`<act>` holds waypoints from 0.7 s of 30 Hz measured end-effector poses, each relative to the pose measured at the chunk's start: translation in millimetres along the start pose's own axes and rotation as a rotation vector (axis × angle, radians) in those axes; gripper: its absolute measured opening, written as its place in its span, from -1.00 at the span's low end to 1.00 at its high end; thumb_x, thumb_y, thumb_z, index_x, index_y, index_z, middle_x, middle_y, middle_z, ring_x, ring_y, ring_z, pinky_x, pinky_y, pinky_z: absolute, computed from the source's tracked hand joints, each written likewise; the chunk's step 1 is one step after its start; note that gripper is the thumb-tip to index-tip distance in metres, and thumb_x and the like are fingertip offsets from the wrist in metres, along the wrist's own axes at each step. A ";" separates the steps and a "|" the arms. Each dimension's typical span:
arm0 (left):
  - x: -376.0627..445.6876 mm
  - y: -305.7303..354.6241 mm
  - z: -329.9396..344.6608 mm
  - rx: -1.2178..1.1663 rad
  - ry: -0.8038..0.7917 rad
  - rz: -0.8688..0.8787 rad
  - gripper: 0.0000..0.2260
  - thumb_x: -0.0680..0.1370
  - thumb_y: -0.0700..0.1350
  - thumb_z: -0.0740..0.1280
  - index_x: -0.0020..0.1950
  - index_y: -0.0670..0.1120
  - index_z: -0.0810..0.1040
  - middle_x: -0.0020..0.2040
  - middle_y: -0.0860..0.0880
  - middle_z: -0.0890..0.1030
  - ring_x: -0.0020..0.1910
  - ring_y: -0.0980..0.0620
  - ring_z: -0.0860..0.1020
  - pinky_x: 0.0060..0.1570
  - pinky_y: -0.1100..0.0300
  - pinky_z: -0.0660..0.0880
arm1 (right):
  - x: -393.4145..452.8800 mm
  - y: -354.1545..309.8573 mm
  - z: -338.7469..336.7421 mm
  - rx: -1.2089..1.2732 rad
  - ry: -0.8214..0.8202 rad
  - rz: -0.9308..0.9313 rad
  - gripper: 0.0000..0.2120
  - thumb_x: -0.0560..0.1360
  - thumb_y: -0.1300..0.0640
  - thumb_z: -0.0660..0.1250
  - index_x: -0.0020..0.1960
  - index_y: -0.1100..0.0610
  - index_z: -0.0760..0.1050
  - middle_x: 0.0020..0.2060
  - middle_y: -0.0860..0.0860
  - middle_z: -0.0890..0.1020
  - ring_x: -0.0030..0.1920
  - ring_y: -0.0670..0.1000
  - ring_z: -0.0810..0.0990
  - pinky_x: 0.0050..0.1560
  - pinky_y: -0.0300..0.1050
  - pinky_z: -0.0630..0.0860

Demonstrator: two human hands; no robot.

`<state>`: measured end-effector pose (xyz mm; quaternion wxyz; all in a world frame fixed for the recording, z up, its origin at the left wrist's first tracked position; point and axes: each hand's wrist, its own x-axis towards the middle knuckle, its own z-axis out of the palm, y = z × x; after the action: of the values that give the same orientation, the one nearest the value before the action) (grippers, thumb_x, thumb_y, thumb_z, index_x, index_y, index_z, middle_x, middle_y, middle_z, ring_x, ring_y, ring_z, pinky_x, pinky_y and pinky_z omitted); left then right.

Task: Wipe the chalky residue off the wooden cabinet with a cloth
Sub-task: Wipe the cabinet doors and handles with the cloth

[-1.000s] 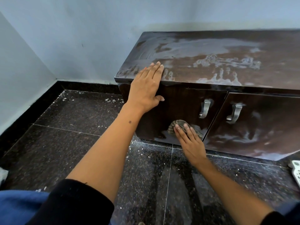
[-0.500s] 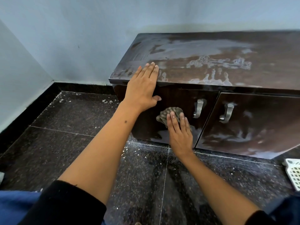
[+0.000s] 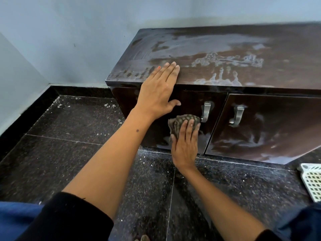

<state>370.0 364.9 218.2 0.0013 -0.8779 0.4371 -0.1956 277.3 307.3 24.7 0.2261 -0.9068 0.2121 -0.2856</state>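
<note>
- The left hand (image 3: pixel 157 94) lies flat with straight fingers on the front edge of the wooden cabinet (image 3: pixel 225 70); it grasps nothing.
- The right hand (image 3: pixel 185 145) presses the cloth (image 3: pixel 180 121) with straight fingers against the left door (image 3: pixel 194 105).
- The cloth is bunched, just left of the metal handle (image 3: pixel 205 112).
- White chalky residue (image 3: pixel 225 61) covers much of the top and the right door (image 3: pixel 271 133).
- A white basket (image 3: pixel 311 181) stands on the dark floor (image 3: pixel 69 153) at the right.
</note>
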 end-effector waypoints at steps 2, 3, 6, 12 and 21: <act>0.2 0.3 -0.1 -0.011 0.002 -0.005 -0.15 0.43 0.16 0.39 0.53 -0.17 0.04 0.54 -0.10 0.10 0.52 -0.03 0.05 0.49 0.15 -0.08 | -11.4 -0.1 4.2 0.162 -0.032 0.150 -0.31 0.57 -0.10 0.04 0.50 0.20 -0.20 0.47 0.12 -0.13 0.48 0.24 -0.08 0.34 0.05 0.17; 0.3 0.5 0.2 -0.015 0.002 -0.008 -0.15 0.43 0.16 0.39 0.53 -0.17 0.04 0.54 -0.09 0.10 0.52 -0.02 0.05 0.49 0.16 -0.08 | -16.4 -1.4 5.4 0.281 -0.039 0.269 -0.31 0.56 -0.16 -0.05 0.48 0.16 -0.28 0.47 0.08 -0.25 0.49 0.21 -0.16 0.33 0.01 0.19; -0.1 0.3 1.6 -0.020 0.013 -0.015 -0.15 0.43 0.17 0.39 0.53 -0.15 0.05 0.54 -0.08 0.11 0.52 -0.01 0.06 0.48 0.17 -0.08 | -17.3 -7.2 6.4 0.600 -0.022 0.615 -0.18 0.46 -0.26 -0.11 0.45 0.15 -0.46 0.43 0.04 -0.46 0.51 0.11 -0.15 0.27 -0.02 0.33; 0.9 -0.4 3.3 -0.030 0.029 -0.018 -0.15 0.41 0.17 0.41 0.52 -0.15 0.08 0.53 -0.08 0.13 0.52 -0.01 0.08 0.47 0.17 -0.06 | 11.2 -39.9 -3.3 0.884 0.141 0.821 -0.33 0.64 -0.02 -0.04 0.47 0.16 -0.45 0.45 0.02 -0.45 0.47 -0.09 -0.21 0.25 -0.44 -0.03; 0.9 -1.7 4.7 -0.042 0.032 -0.020 -0.15 0.40 0.17 0.41 0.52 -0.15 0.09 0.53 -0.07 0.14 0.52 -0.01 0.09 0.47 0.18 -0.06 | 40.9 -21.5 -8.3 1.152 0.318 1.347 -0.43 0.66 0.00 -0.11 0.50 0.03 -0.38 0.51 0.02 -0.25 0.52 0.15 -0.04 0.48 0.16 0.05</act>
<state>373.4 364.5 214.4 -0.0261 -0.8788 0.4322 -0.2004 308.3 301.2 59.4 0.7331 -0.2860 0.5516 -0.2767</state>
